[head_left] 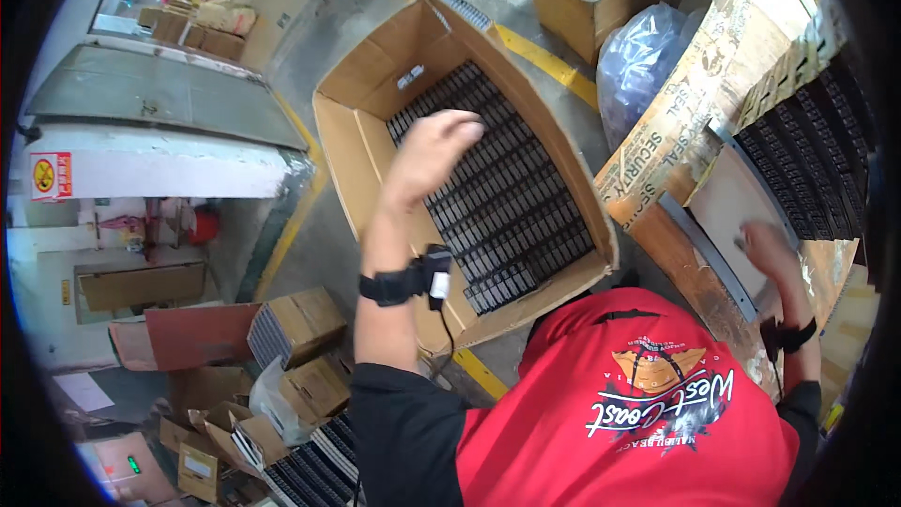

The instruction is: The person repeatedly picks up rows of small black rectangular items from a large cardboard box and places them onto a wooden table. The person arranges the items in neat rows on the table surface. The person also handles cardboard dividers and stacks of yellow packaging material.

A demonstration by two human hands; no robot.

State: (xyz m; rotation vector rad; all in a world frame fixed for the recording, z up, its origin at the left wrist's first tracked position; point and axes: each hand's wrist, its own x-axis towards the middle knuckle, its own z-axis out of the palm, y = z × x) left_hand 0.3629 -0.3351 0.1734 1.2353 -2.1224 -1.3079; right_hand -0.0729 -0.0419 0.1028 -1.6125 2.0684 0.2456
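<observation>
My left hand (435, 156) hangs over a large open cardboard box (374, 145). Its fingers are curled in, and nothing shows in them. Tight rows of small black pieces with grey faces (511, 188) fill the bottom of that box. To the right, my right hand (770, 251) is over a pale flat board (737, 202) between two grey metal rails (706, 253). Its fingers look slightly blurred, bent and apart, with no object visible in them. Dark ribbed strips (798, 155) stand in rows just beyond the far rail. Both wrists wear black bands.
A worn wooden bench (690, 268) carries the rails, with printed tape along its edge. Behind it stand a clear plastic bag (643, 61) and a cardboard box holding clear plastic (554, 23). Several cartons (314, 319) and more dark strips (314, 465) lie at lower left. Yellow lines (540, 56) mark the floor.
</observation>
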